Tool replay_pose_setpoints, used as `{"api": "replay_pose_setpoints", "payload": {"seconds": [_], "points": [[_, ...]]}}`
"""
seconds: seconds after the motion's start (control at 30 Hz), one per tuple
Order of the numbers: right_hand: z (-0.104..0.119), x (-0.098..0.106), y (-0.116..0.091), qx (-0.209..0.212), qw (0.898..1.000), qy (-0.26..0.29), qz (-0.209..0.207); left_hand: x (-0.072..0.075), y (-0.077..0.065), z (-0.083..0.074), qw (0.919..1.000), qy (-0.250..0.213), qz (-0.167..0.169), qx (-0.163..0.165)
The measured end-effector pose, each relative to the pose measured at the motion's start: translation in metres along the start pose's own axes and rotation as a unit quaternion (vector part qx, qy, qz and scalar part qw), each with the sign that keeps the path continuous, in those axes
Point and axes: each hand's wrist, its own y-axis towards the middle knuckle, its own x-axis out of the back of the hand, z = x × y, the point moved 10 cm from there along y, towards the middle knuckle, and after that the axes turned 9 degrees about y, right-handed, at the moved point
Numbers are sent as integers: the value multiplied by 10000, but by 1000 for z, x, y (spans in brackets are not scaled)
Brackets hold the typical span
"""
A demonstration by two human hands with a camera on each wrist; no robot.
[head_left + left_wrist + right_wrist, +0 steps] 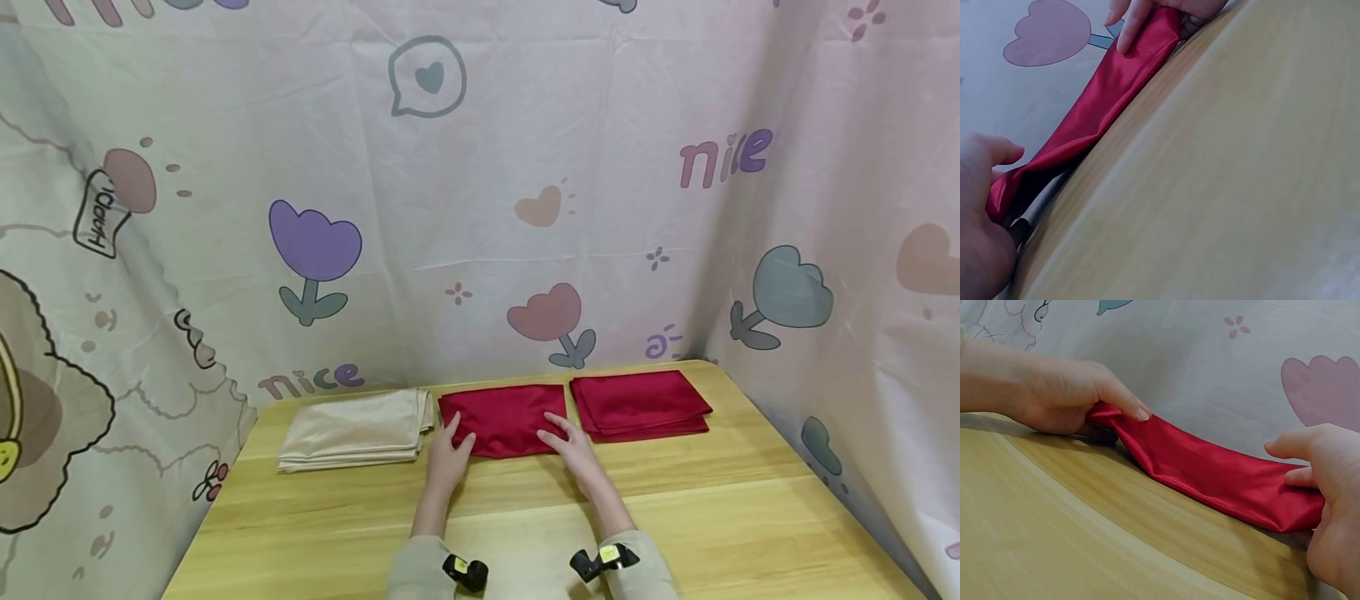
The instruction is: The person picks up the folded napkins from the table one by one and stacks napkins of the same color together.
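A folded red satin cloth [501, 421] is held by both hands at the middle of the table's back. My left hand [447, 460] grips its left side; in the right wrist view the thumb lies on top and the fingers go under the edge. On the right side, my right hand [577, 454] pinches the cloth, with some fingers on top and others beneath. The near edge of the cloth [1210, 475] sags between the hands and lifts off the wood in the wrist views. The hidden fingertips lie under the fabric.
A stack of folded cream cloth [352, 429] lies to the left of the held cloth. To the right lies another folded red cloth [637, 404]. The wooden table [315, 533] meets a printed curtain [450, 208] at its back edge.
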Motion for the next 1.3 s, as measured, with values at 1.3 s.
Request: {"api": "replay_pose_setpoints", "payload": {"seconds": [1.3], "points": [[55,-1,-23,2490,9626,-953,-484,53,-27,-37,9658,-63,-2341,-1114]]}}
